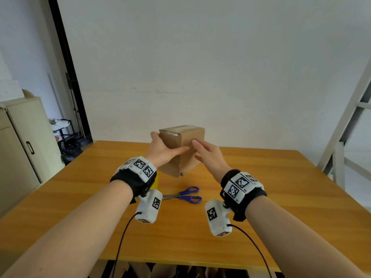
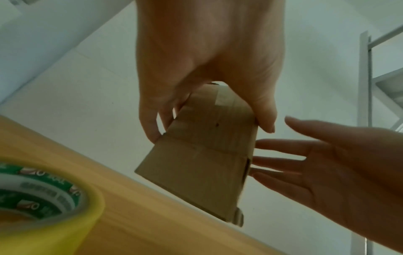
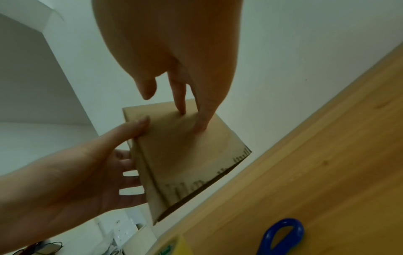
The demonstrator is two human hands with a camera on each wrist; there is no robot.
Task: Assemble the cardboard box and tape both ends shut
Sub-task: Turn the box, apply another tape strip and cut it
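A small brown cardboard box [image 1: 187, 141] is held upright above the wooden table [image 1: 271, 197]. Shiny clear tape runs over its top end [image 1: 177, 129]. At its lower end a flap [image 1: 172, 167] hangs straight down. My left hand [image 1: 167, 146] grips the box, thumb on the near face and fingers round the left side, as the left wrist view shows [image 2: 210, 127]. My right hand [image 1: 202, 151] lies against the right face with straight fingers; the fingertips [image 3: 201, 127] touch the cardboard [image 3: 189, 155].
A yellow tape roll [image 2: 43, 198] lies on the table under my left wrist. Blue-handled scissors [image 1: 184, 195] lie between my forearms. A beige cabinet [image 1: 24, 141] stands at the left, a white metal frame [image 1: 345, 137] at the right.
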